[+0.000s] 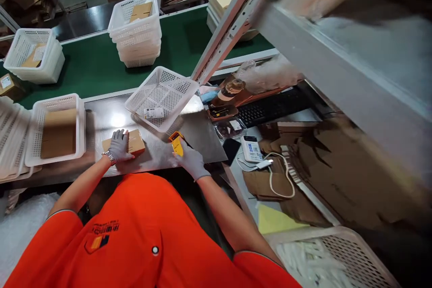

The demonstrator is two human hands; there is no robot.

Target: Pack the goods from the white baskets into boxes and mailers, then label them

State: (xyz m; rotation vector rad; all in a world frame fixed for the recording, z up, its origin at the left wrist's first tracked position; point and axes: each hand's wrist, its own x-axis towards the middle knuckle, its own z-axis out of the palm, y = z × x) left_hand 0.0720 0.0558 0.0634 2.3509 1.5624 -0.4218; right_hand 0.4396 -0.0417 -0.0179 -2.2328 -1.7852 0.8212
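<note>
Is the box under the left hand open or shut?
The box looks shut: its top lies flat with no flap raised, the left hand on it. Whether it is taped, I cannot tell.

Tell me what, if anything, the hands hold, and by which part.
The right hand holds the yellow tool by its near end; the left hand rests on the box.

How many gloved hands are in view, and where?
2: the left hand on a cardboard box, the right hand holding a yellow handheld device.
</note>
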